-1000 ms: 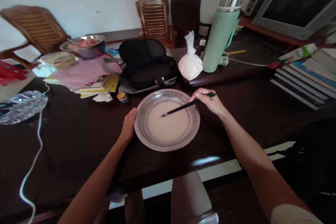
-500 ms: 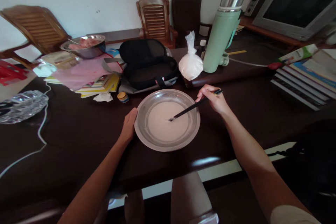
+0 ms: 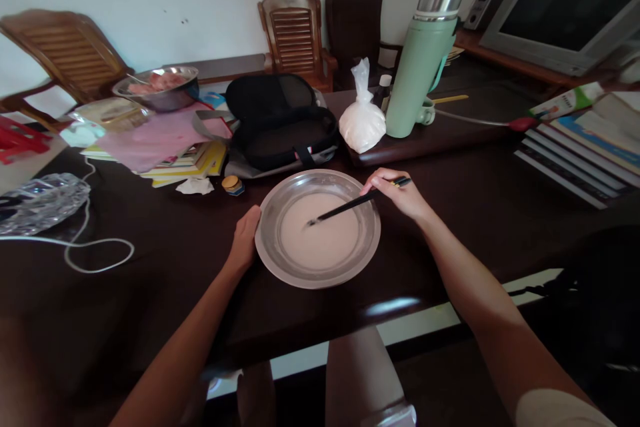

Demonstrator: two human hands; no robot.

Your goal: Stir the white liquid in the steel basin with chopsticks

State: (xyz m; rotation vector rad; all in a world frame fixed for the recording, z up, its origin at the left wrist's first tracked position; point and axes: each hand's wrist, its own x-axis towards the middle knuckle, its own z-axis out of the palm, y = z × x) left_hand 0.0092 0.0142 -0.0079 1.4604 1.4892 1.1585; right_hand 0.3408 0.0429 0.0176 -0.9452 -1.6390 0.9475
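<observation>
Here | right hand: grip pinching chopsticks angled into pale liquid | left hand: touching bowl, grip unclear

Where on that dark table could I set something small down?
The dark table looks bare between the right hand and the stacked books, and between the left hand and the looped white cord. It is crowded behind the basin: an open black case, a tied white bag and a green flask, with a metal bowl further left.

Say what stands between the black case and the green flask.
In the head view, a tied plastic bag and, partly behind it, a white-capped bottle.
</observation>
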